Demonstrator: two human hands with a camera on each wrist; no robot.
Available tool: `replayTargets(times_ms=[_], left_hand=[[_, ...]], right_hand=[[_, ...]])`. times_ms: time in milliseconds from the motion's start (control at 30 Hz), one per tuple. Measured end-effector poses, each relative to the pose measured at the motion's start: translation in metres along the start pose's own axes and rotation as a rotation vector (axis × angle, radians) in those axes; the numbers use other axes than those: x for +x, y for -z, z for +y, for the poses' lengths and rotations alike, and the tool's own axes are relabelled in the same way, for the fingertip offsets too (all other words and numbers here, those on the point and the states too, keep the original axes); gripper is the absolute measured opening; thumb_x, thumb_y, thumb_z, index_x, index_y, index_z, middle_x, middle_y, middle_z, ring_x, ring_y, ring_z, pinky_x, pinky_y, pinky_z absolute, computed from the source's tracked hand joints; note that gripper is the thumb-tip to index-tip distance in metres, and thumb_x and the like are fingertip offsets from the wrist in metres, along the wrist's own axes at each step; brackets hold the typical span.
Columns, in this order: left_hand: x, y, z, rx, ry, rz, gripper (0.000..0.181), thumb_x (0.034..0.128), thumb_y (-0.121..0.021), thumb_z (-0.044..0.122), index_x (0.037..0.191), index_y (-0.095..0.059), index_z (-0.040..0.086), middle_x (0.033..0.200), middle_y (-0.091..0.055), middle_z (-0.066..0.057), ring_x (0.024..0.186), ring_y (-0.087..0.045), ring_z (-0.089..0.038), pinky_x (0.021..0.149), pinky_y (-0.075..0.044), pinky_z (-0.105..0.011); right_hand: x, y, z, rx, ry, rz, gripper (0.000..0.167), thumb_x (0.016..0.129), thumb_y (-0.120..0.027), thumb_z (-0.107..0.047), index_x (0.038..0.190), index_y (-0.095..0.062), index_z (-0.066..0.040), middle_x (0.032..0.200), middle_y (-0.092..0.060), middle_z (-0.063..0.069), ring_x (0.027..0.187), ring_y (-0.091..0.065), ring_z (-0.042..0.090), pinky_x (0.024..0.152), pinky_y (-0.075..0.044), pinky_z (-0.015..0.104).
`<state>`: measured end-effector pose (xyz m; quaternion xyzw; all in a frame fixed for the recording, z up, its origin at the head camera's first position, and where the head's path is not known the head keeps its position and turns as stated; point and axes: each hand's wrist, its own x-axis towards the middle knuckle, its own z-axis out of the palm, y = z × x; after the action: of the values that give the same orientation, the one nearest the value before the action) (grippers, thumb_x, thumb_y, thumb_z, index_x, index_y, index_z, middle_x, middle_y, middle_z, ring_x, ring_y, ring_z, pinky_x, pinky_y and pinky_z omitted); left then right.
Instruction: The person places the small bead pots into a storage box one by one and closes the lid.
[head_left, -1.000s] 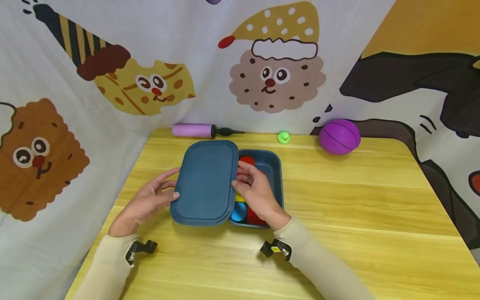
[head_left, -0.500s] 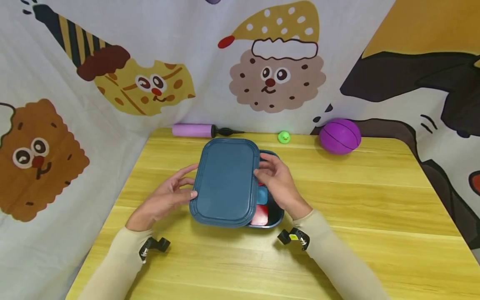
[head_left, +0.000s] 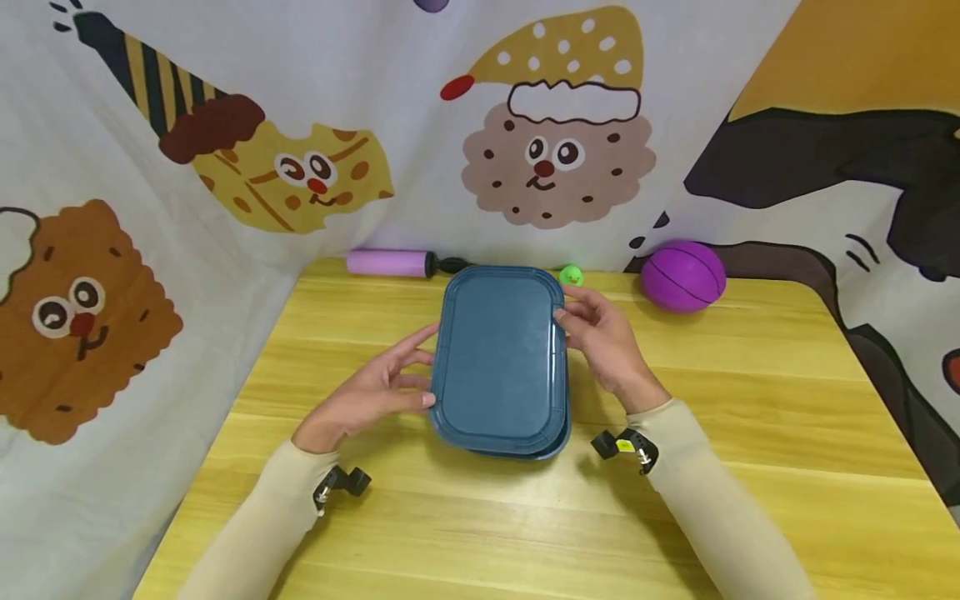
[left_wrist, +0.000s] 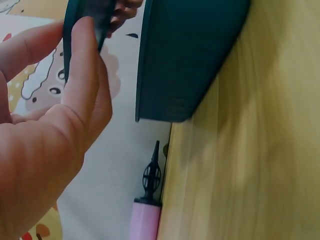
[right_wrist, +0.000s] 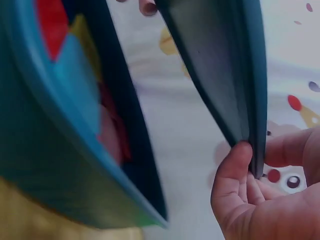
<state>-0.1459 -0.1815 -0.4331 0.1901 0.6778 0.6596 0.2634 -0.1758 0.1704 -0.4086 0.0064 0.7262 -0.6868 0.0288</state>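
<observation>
A dark blue rectangular lid [head_left: 501, 358] is held level above a matching open box [head_left: 558, 437]. In the head view it hides nearly all of the box. My left hand [head_left: 375, 392] pinches the lid's left edge between thumb and fingers. On the opposite edge, my right hand [head_left: 607, 346] pinches it toward the far corner. A gap separates lid and box in the right wrist view, where red, yellow and light blue pieces [right_wrist: 77, 80] lie inside the box. The box [left_wrist: 185, 60] rests on the table in the left wrist view.
Along the back of the wooden table [head_left: 750, 433] lie a purple hand pump [head_left: 388, 262], a small green duck [head_left: 572, 276] and a purple ball [head_left: 683, 277]. A printed cloth [head_left: 420, 183] hangs behind them.
Both hands have carried the lid to the right, from beside and partly over the box to nearly covering it. The coloured pieces have gone out of sight in the head view.
</observation>
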Motion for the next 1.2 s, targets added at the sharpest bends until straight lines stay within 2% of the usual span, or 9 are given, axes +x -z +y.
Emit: replayTargets(times_ms=[133, 233, 367, 567, 733, 833, 967, 1133, 1200], left_hand=[[0.010, -0.007, 0.004, 0.011, -0.006, 0.033, 0.096, 0.0951, -0.076, -0.001, 0.168, -0.026, 0.039, 0.139, -0.054, -0.021, 0.120, -0.063, -0.039, 0.091, -0.063, -0.044], [0.019, -0.011, 0.006, 0.015, -0.005, 0.080, 0.076, 0.0972, -0.075, 0.002, 0.162, -0.041, 0.026, 0.133, -0.060, -0.019, 0.120, -0.064, -0.035, 0.094, -0.061, -0.040], [0.029, -0.014, 0.009, 0.064, -0.008, 0.145, 0.043, 0.0985, -0.074, 0.007, 0.140, -0.061, 0.008, 0.128, -0.067, -0.013, 0.119, -0.065, -0.027, 0.098, -0.059, -0.031], [0.043, -0.016, 0.009, 0.107, -0.068, 0.235, 0.030, 0.0980, -0.074, 0.007, 0.128, -0.070, 0.004, 0.121, -0.072, -0.007, 0.113, -0.067, -0.024, 0.095, -0.059, -0.033], [0.054, -0.014, 0.005, 0.083, -0.118, 0.310, 0.022, 0.0972, -0.075, 0.006, 0.119, -0.074, 0.005, 0.106, -0.074, 0.002, 0.093, -0.065, -0.017, 0.078, -0.057, -0.025], [0.059, -0.012, 0.004, 0.046, -0.139, 0.339, 0.016, 0.0970, -0.075, 0.003, 0.113, -0.075, 0.007, 0.100, -0.074, 0.005, 0.085, -0.064, -0.015, 0.073, -0.055, -0.024], [0.064, -0.010, 0.006, 0.027, -0.149, 0.350, 0.013, 0.0975, -0.074, 0.003, 0.109, -0.077, 0.008, 0.102, -0.077, 0.007, 0.094, -0.072, -0.014, 0.080, -0.059, -0.025], [0.067, -0.008, 0.010, 0.034, -0.149, 0.351, 0.025, 0.0986, -0.072, 0.001, 0.123, -0.076, 0.002, 0.111, -0.078, 0.003, 0.099, -0.071, -0.014, 0.088, -0.060, -0.025], [0.067, -0.007, 0.011, 0.025, -0.152, 0.351, 0.028, 0.1012, -0.070, 0.004, 0.129, -0.073, 0.000, 0.119, -0.076, 0.000, 0.104, -0.069, -0.014, 0.091, -0.059, -0.023]], right_hand=[[-0.004, 0.014, -0.018, -0.019, 0.053, 0.003, 0.051, 0.106, -0.062, -0.008, 0.154, -0.050, 0.001, 0.113, -0.064, 0.001, 0.092, -0.067, 0.007, 0.077, -0.062, 0.024], [-0.010, 0.020, -0.034, -0.027, 0.136, 0.022, 0.051, 0.105, -0.065, -0.009, 0.153, -0.052, 0.001, 0.111, -0.068, -0.003, 0.090, -0.069, 0.007, 0.075, -0.063, 0.024], [-0.021, 0.024, -0.052, -0.057, 0.257, 0.045, 0.046, 0.104, -0.068, -0.010, 0.148, -0.058, -0.001, 0.110, -0.073, -0.005, 0.089, -0.071, 0.009, 0.074, -0.063, 0.024], [-0.041, 0.024, -0.067, -0.056, 0.405, 0.058, 0.034, 0.102, -0.070, -0.006, 0.135, -0.070, -0.003, 0.109, -0.079, -0.005, 0.088, -0.073, 0.011, 0.076, -0.062, 0.024], [-0.057, 0.021, -0.068, -0.013, 0.500, 0.060, 0.026, 0.099, -0.070, 0.003, 0.124, -0.073, 0.004, 0.107, -0.079, -0.001, 0.095, -0.070, 0.014, 0.080, -0.061, 0.023], [-0.066, 0.020, -0.066, -0.037, 0.572, 0.054, 0.023, 0.096, -0.069, 0.010, 0.119, -0.074, 0.008, 0.105, -0.078, -0.001, 0.093, -0.067, 0.014, 0.077, -0.059, 0.020], [-0.076, 0.022, -0.058, -0.089, 0.641, 0.022, 0.025, 0.094, -0.067, 0.015, 0.118, -0.074, 0.009, 0.097, -0.077, -0.004, 0.085, -0.066, 0.011, 0.068, -0.055, 0.018], [-0.084, 0.026, -0.045, -0.132, 0.673, -0.052, 0.031, 0.095, -0.065, 0.018, 0.123, -0.072, 0.008, 0.107, -0.079, -0.001, 0.084, -0.072, 0.010, 0.067, -0.057, 0.018], [-0.085, 0.028, -0.039, -0.115, 0.683, -0.091, 0.034, 0.094, -0.063, 0.020, 0.124, -0.072, 0.009, 0.119, -0.079, 0.005, 0.087, -0.073, 0.011, 0.072, -0.059, 0.018]])
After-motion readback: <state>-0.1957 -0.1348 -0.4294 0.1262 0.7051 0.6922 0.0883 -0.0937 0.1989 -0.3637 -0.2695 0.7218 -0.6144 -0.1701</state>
